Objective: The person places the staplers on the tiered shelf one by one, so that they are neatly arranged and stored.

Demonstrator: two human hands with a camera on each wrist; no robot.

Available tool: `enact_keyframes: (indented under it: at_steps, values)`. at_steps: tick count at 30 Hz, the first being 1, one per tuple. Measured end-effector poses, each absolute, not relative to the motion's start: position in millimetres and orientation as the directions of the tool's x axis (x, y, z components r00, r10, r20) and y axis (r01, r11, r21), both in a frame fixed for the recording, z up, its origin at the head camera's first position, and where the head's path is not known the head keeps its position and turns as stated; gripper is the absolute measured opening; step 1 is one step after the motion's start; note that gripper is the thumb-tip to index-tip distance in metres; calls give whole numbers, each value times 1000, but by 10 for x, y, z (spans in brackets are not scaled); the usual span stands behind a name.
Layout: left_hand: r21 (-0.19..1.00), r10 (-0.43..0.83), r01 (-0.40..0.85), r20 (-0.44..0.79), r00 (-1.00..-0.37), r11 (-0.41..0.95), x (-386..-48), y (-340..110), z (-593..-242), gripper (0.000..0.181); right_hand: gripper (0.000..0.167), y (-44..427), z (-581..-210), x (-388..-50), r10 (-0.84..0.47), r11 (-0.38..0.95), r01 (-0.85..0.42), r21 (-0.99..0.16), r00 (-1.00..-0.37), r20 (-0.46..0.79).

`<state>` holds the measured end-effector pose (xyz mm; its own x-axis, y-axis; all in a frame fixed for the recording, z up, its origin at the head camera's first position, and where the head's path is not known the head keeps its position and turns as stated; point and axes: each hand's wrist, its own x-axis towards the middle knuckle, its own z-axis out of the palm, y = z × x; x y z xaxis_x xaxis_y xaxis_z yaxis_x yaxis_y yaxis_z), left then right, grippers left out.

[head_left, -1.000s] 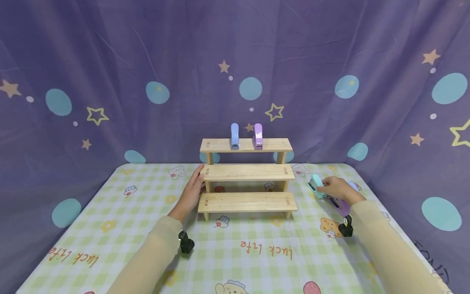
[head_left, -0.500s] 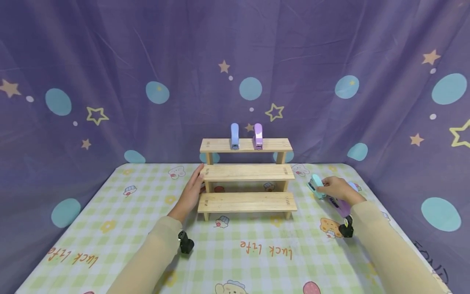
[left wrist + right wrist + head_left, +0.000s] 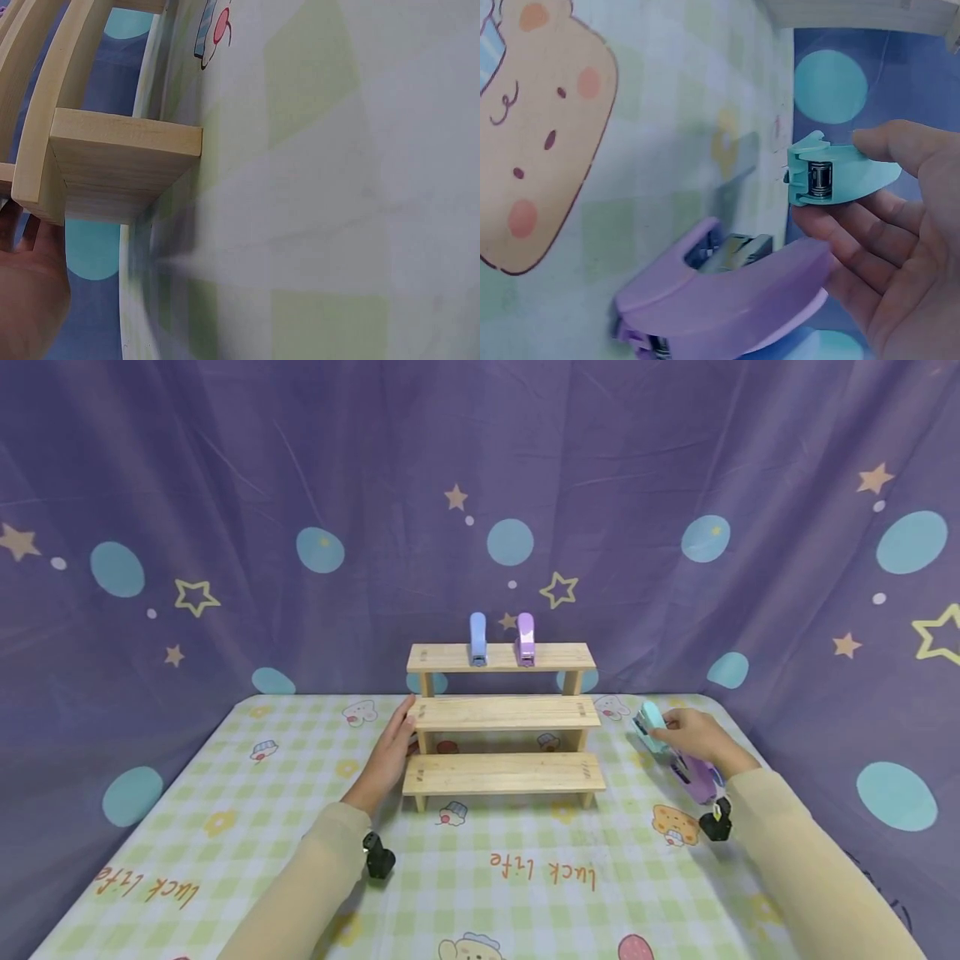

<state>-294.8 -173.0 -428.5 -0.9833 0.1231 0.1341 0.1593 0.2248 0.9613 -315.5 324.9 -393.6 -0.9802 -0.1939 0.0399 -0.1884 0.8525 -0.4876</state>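
Observation:
My right hand (image 3: pixel 701 737) pinches a small teal stapler (image 3: pixel 649 727) between thumb and fingers; in the right wrist view the stapler (image 3: pixel 844 174) hangs above the cloth. Below that hand a purple stapler (image 3: pixel 696 778) lies on the table, with a blue one (image 3: pixel 799 349) mostly hidden behind it. At the left end of a three-tier wooden shelf (image 3: pixel 504 713), my left hand (image 3: pixel 386 758) holds the middle board's edge. Its fingertips are partly hidden behind the wood in the left wrist view. A blue stapler (image 3: pixel 477 639) and another purple stapler (image 3: pixel 526 639) stand on the top tier.
The table wears a green checked cloth (image 3: pixel 285 827) printed with cartoons. Directly behind the table hangs a purple curtain (image 3: pixel 390 510) with stars and dots. The shelf's lower two tiers show bare wood.
My right hand has moved slightly up and away with the teal stapler, showing more of the purple stapler below. The left hand stays at the shelf. The head view has shifted a little.

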Motion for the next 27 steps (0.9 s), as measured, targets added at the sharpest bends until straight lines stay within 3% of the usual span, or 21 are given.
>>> enact_keyframes:
  at_steps: [9, 16, 27]
  values:
    - [964, 121, 160, 136, -983, 214, -2945, -1738, -4290, 56, 35, 3151, -3727, -3044, -226, 830, -257, -494, -966, 123]
    - [964, 126, 162, 137, -982, 209, -2952, -1739, -4292, 56, 53, 3051, -3503, -2907, -212, 835, -242, -494, -970, 116]
    - [969, 142, 174, 150, -978, 173, -2966, -1743, -4304, 56, 55, 2892, -3335, -2805, -210, 829, -250, -500, -968, 135]
